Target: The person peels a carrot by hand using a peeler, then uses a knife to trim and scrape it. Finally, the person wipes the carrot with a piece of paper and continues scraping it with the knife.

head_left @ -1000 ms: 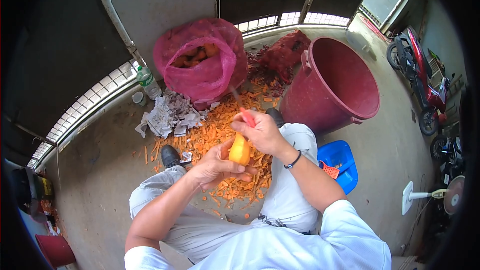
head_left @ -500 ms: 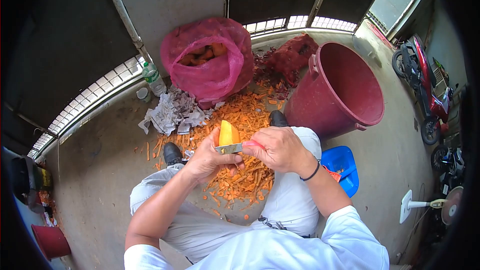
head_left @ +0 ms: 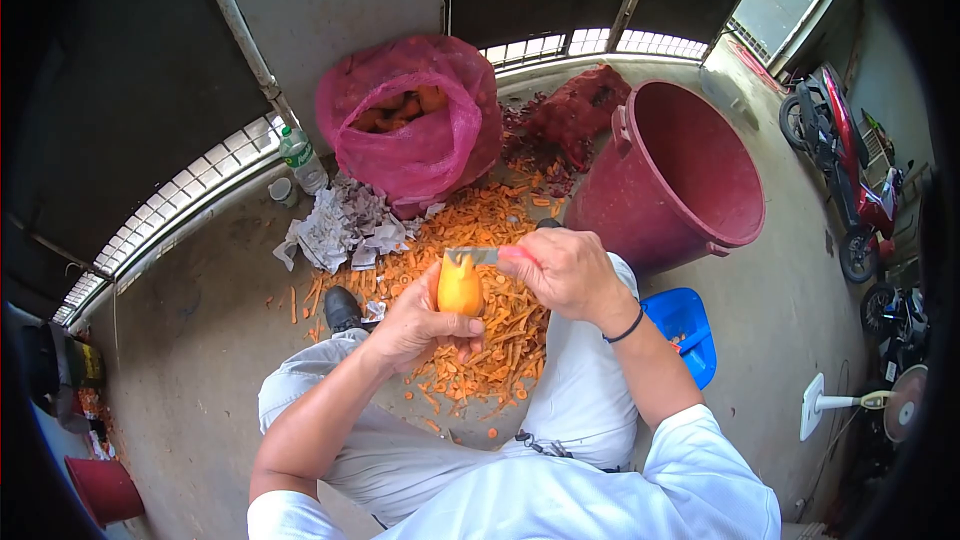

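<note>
My left hand (head_left: 425, 325) is wrapped round a thick, bright orange carrot (head_left: 460, 290), held upright with its upper end showing above the fingers. In my right hand (head_left: 570, 275) is a peeler (head_left: 482, 255) with a red handle and a flat metal blade. The blade lies level across the carrot's upper end. Below both hands, a heap of orange peelings (head_left: 500, 340) covers the floor between my legs, with some small round end slices among them.
A pink mesh sack (head_left: 410, 165) of carrots stands ahead, beside crumpled paper (head_left: 345, 225) and a plastic bottle (head_left: 303, 160). To the right are a large red bin (head_left: 650, 180), a blue dustpan-like container (head_left: 690, 315) and a fan (head_left: 905, 402). A motorcycle (head_left: 850, 155) stands farther off.
The peeler has moved up from low on the carrot to its upper end, and my right hand has risen with it. My left hand still grips the carrot.
</note>
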`<state>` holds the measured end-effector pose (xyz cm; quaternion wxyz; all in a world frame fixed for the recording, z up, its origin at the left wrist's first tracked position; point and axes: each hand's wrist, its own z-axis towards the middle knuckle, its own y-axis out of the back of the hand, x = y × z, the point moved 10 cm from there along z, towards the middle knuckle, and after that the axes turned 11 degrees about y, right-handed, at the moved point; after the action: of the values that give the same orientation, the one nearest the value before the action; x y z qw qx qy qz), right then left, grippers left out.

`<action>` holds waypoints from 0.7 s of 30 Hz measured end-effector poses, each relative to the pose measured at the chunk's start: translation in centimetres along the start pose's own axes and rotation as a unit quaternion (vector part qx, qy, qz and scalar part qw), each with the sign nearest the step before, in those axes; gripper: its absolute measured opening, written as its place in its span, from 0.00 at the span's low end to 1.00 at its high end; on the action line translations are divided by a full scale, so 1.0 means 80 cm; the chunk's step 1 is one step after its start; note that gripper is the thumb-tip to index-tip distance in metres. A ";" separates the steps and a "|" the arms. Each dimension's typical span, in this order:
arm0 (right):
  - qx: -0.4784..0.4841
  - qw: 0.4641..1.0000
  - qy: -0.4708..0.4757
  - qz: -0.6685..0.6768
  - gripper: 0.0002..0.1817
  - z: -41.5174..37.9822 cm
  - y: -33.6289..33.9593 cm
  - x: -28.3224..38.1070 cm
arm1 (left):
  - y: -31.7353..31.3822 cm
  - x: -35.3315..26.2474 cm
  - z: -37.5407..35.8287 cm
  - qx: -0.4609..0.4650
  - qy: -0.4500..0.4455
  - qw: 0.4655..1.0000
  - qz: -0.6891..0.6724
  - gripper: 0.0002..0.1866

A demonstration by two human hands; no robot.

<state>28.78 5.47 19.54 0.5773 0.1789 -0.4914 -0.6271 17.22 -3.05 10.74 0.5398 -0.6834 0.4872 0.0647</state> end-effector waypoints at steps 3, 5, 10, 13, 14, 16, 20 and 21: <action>-0.021 0.994 -0.097 -0.039 0.21 -0.007 0.012 -0.032 | 0.000 0.005 0.002 -0.001 -0.004 1.000 0.005 0.34; -0.017 0.990 -0.140 -0.019 0.21 -0.013 0.012 -0.043 | 0.000 0.001 0.000 0.002 -0.011 1.000 -0.013 0.30; -0.007 0.964 -0.194 0.185 0.20 -0.026 -0.008 -0.043 | 0.005 0.003 0.007 0.039 -0.017 0.992 -0.116 0.30; -0.016 0.991 -0.026 0.132 0.21 -0.015 -0.005 0.007 | 0.007 0.006 0.008 0.030 -0.019 0.993 -0.116 0.30; -0.017 0.991 -0.030 0.132 0.21 -0.016 -0.005 0.009 | 0.009 0.006 0.008 0.016 -0.020 0.994 -0.103 0.28; 0.030 0.996 -0.005 0.082 0.13 -0.016 -0.013 0.021 | 0.009 0.010 0.008 0.013 -0.018 0.996 -0.088 0.27; 0.002 0.998 0.003 0.068 0.23 -0.013 -0.006 0.022 | 0.005 0.007 0.004 0.011 -0.011 0.998 -0.059 0.24; 0.003 0.998 0.001 0.067 0.23 -0.012 -0.004 0.020 | 0.007 0.009 0.005 0.011 -0.010 0.998 -0.060 0.24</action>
<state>28.94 3.59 19.38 0.6185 0.1477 -0.5033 -0.5851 17.34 -3.14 9.81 0.5554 -0.7045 0.4405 0.0339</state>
